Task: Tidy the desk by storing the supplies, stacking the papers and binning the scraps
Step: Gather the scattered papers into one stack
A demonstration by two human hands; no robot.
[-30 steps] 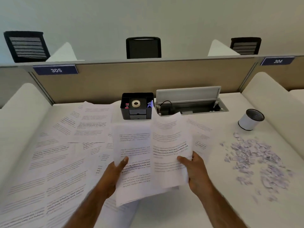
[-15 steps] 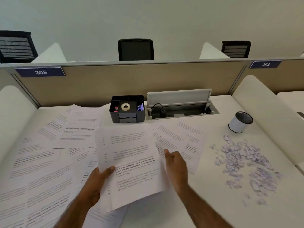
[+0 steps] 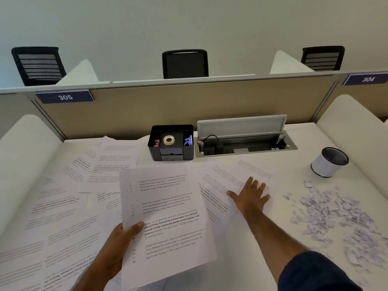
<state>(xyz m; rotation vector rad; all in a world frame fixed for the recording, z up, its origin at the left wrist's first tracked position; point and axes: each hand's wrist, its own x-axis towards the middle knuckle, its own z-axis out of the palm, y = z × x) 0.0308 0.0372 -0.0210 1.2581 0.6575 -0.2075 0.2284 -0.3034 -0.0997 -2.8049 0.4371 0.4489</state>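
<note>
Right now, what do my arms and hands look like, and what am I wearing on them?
The left hand and right hand are bare: no gloves, and no watch or band shows at either wrist. A dark blue sleeve covers the right arm above the forearm. The left forearm shows no sleeve.

printed sheets [image 3: 168, 217] raised, tilted; loose pages [image 3: 58, 206] strewn L | scraps [image 3: 336, 217] scattered R, nr cup [image 3: 327, 164]
</note>
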